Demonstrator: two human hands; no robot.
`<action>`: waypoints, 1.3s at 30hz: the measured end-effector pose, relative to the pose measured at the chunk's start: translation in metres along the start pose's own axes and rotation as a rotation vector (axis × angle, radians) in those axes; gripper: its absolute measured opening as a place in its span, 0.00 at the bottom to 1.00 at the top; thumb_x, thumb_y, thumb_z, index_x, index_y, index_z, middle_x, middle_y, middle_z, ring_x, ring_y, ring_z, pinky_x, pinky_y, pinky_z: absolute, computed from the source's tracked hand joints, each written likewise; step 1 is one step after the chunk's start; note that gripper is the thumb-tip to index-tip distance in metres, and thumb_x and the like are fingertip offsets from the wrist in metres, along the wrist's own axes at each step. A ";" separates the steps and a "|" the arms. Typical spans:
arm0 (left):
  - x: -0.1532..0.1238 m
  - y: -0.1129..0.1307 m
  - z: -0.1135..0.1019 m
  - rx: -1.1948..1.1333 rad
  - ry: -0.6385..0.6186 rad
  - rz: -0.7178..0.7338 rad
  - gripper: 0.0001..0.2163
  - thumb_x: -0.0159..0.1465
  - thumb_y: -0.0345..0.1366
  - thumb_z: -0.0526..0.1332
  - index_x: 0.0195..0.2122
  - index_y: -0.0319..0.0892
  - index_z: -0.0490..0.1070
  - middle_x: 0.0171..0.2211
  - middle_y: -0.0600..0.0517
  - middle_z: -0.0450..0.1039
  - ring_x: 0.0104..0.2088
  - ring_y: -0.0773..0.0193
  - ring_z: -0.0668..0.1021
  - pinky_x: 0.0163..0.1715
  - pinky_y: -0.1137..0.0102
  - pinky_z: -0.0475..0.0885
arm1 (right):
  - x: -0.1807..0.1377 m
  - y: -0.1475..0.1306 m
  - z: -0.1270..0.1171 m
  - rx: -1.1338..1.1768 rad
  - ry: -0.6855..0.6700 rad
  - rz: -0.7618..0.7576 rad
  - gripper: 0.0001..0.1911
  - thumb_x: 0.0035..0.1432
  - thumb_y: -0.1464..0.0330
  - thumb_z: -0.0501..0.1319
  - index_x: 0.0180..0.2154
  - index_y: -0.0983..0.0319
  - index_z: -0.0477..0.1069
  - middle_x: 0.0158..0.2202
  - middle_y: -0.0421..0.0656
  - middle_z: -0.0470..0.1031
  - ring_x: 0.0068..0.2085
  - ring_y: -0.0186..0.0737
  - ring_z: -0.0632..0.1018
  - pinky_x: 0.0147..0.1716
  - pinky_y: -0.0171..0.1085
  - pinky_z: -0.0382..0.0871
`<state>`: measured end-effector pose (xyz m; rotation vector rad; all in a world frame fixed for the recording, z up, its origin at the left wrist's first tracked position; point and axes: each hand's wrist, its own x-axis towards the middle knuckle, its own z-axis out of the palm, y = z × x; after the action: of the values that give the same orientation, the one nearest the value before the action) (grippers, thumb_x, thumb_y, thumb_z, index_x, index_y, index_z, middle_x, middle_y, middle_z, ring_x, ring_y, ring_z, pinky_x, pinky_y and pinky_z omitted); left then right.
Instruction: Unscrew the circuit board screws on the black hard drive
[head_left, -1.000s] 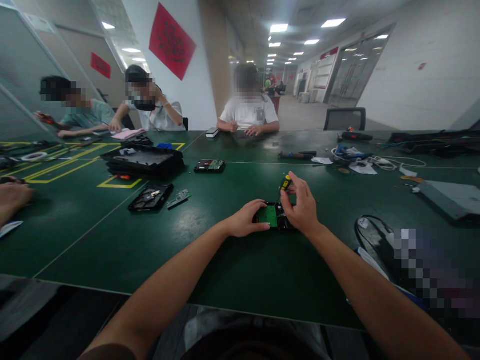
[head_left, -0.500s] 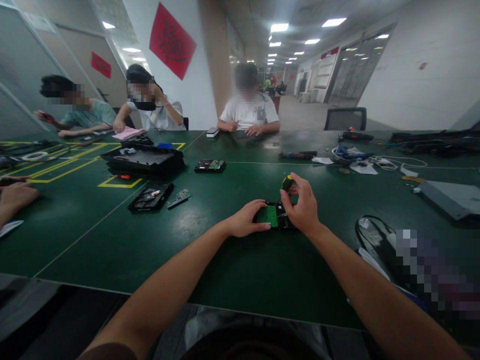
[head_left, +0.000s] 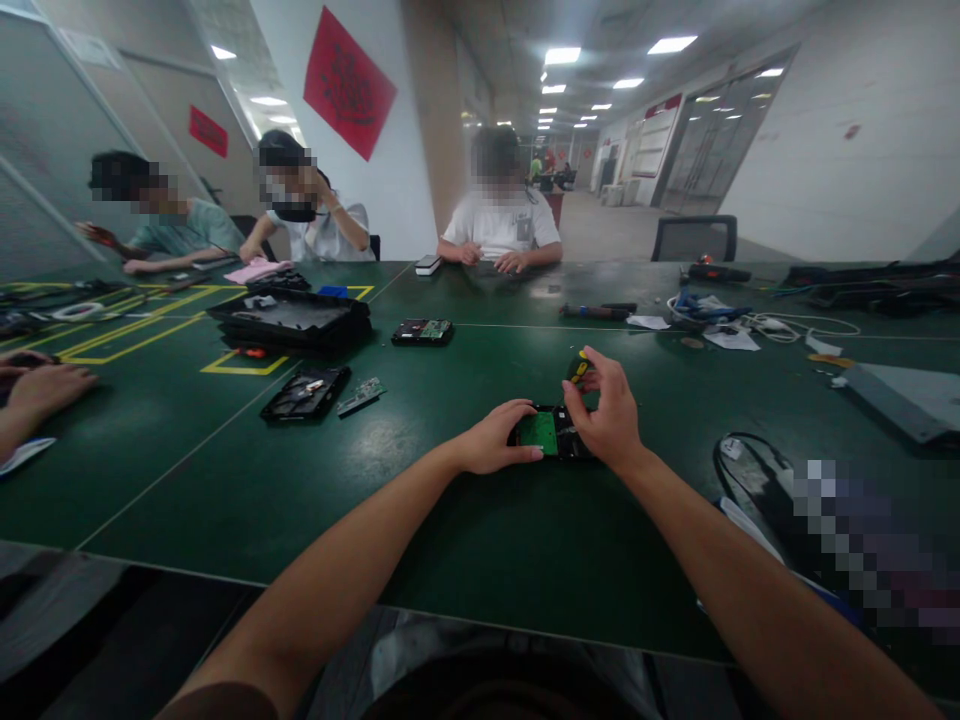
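A black hard drive with a green circuit board (head_left: pixel 537 432) lies on the green table in front of me. My left hand (head_left: pixel 497 438) grips its left side, with the thumb along the near edge and the fingers over the far edge. In my right hand (head_left: pixel 611 410) is a small screwdriver with a dark green and yellow handle (head_left: pixel 577 367), pinched between thumb and fingers. It stands nearly upright over the right part of the drive. My fingers hide the screwdriver's tip and the drive's right end.
To the left lie an opened black case (head_left: pixel 306 393), a loose circuit board (head_left: pixel 361 397), another hard drive (head_left: pixel 422 332) and a black tray (head_left: pixel 292 318). Cables (head_left: pixel 705 305) and a grey metal box (head_left: pixel 900 395) are on the right. Several people sit around the table; a co-worker's hand (head_left: pixel 52 395) is at far left.
The screwdriver handle has turned a little in my right hand, showing a different yellow patch. My left hand keeps its hold on the hard drive. The whole view has shifted slightly.
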<state>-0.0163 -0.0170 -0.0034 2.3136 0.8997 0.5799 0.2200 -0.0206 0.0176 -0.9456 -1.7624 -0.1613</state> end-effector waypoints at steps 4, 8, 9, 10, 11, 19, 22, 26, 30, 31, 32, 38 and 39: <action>0.000 0.000 0.000 0.003 0.000 0.000 0.36 0.61 0.54 0.67 0.65 0.42 0.61 0.69 0.38 0.57 0.68 0.45 0.63 0.68 0.50 0.60 | 0.000 0.000 0.000 0.008 -0.003 -0.003 0.32 0.66 0.69 0.60 0.68 0.55 0.55 0.57 0.52 0.69 0.42 0.45 0.80 0.45 0.51 0.81; 0.000 0.001 0.000 0.005 0.008 0.011 0.36 0.61 0.54 0.67 0.65 0.41 0.61 0.68 0.38 0.58 0.68 0.46 0.63 0.68 0.50 0.59 | 0.000 0.001 0.001 0.010 0.013 0.001 0.33 0.65 0.67 0.63 0.67 0.54 0.56 0.56 0.51 0.69 0.41 0.44 0.79 0.42 0.48 0.81; 0.000 0.001 0.000 0.004 0.009 0.013 0.36 0.61 0.54 0.67 0.65 0.41 0.61 0.68 0.38 0.58 0.68 0.46 0.64 0.68 0.51 0.60 | 0.000 0.001 0.001 0.009 0.012 -0.001 0.33 0.64 0.67 0.63 0.67 0.54 0.56 0.56 0.51 0.69 0.41 0.44 0.79 0.42 0.48 0.81; 0.000 0.002 0.000 0.003 0.008 0.013 0.36 0.61 0.54 0.67 0.65 0.41 0.61 0.68 0.38 0.58 0.68 0.46 0.64 0.68 0.51 0.60 | 0.000 0.000 0.001 0.006 0.009 -0.002 0.33 0.65 0.68 0.63 0.67 0.54 0.56 0.56 0.51 0.69 0.41 0.44 0.79 0.43 0.49 0.81; 0.000 0.002 0.000 0.004 0.007 0.013 0.36 0.61 0.54 0.67 0.65 0.41 0.61 0.68 0.38 0.58 0.68 0.46 0.64 0.68 0.50 0.61 | 0.000 0.000 0.001 0.004 0.004 -0.003 0.33 0.65 0.68 0.62 0.68 0.54 0.56 0.56 0.51 0.70 0.41 0.44 0.79 0.44 0.49 0.80; 0.000 0.000 0.000 0.009 0.002 0.018 0.36 0.61 0.54 0.67 0.65 0.41 0.61 0.69 0.38 0.57 0.68 0.46 0.63 0.68 0.50 0.59 | 0.001 -0.001 0.000 -0.008 0.023 -0.005 0.34 0.64 0.67 0.63 0.68 0.54 0.55 0.55 0.51 0.70 0.42 0.45 0.79 0.41 0.49 0.81; 0.000 -0.001 0.000 0.006 -0.005 0.004 0.37 0.61 0.55 0.67 0.66 0.41 0.60 0.69 0.38 0.57 0.69 0.45 0.63 0.68 0.50 0.59 | 0.002 -0.001 0.000 -0.016 0.006 -0.008 0.33 0.65 0.67 0.62 0.68 0.55 0.55 0.55 0.51 0.70 0.42 0.46 0.79 0.43 0.50 0.81; 0.000 -0.001 0.000 0.005 0.005 0.011 0.37 0.61 0.55 0.67 0.66 0.40 0.61 0.68 0.37 0.58 0.68 0.46 0.63 0.68 0.52 0.59 | 0.001 -0.001 0.000 -0.015 -0.009 -0.005 0.33 0.66 0.68 0.60 0.69 0.55 0.54 0.56 0.52 0.70 0.44 0.46 0.79 0.46 0.51 0.80; -0.001 0.003 -0.001 -0.001 -0.003 0.004 0.37 0.61 0.55 0.67 0.66 0.41 0.61 0.69 0.38 0.57 0.68 0.46 0.63 0.68 0.51 0.59 | 0.001 -0.001 0.000 -0.017 0.007 0.003 0.33 0.64 0.66 0.63 0.67 0.54 0.56 0.56 0.52 0.69 0.43 0.46 0.78 0.40 0.49 0.81; -0.001 0.003 -0.002 -0.004 -0.005 -0.002 0.36 0.61 0.54 0.67 0.66 0.42 0.61 0.69 0.38 0.57 0.68 0.45 0.63 0.68 0.50 0.59 | 0.001 -0.002 0.000 -0.014 0.003 0.006 0.33 0.64 0.66 0.62 0.67 0.54 0.56 0.56 0.52 0.69 0.43 0.46 0.78 0.41 0.50 0.81; -0.001 0.004 -0.002 -0.009 -0.005 -0.008 0.36 0.61 0.54 0.67 0.66 0.42 0.60 0.69 0.39 0.57 0.69 0.45 0.63 0.68 0.50 0.60 | 0.001 -0.002 0.000 -0.010 -0.005 0.010 0.33 0.65 0.67 0.62 0.68 0.54 0.56 0.56 0.52 0.69 0.43 0.47 0.79 0.42 0.50 0.81; -0.001 0.001 -0.001 -0.013 -0.001 0.006 0.36 0.61 0.54 0.68 0.66 0.43 0.61 0.69 0.39 0.57 0.69 0.46 0.63 0.68 0.50 0.59 | 0.001 -0.003 -0.001 0.016 -0.017 0.026 0.33 0.66 0.67 0.60 0.69 0.54 0.54 0.57 0.52 0.69 0.44 0.47 0.79 0.43 0.50 0.81; 0.000 0.000 0.000 -0.012 0.000 0.007 0.36 0.61 0.54 0.68 0.66 0.43 0.61 0.69 0.39 0.58 0.69 0.46 0.63 0.69 0.50 0.59 | 0.001 -0.004 -0.001 0.012 -0.017 0.025 0.33 0.65 0.67 0.61 0.68 0.53 0.55 0.56 0.52 0.69 0.43 0.46 0.79 0.42 0.49 0.81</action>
<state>-0.0167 -0.0174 -0.0029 2.3071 0.8866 0.5860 0.2181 -0.0228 0.0201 -0.9623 -1.7648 -0.1261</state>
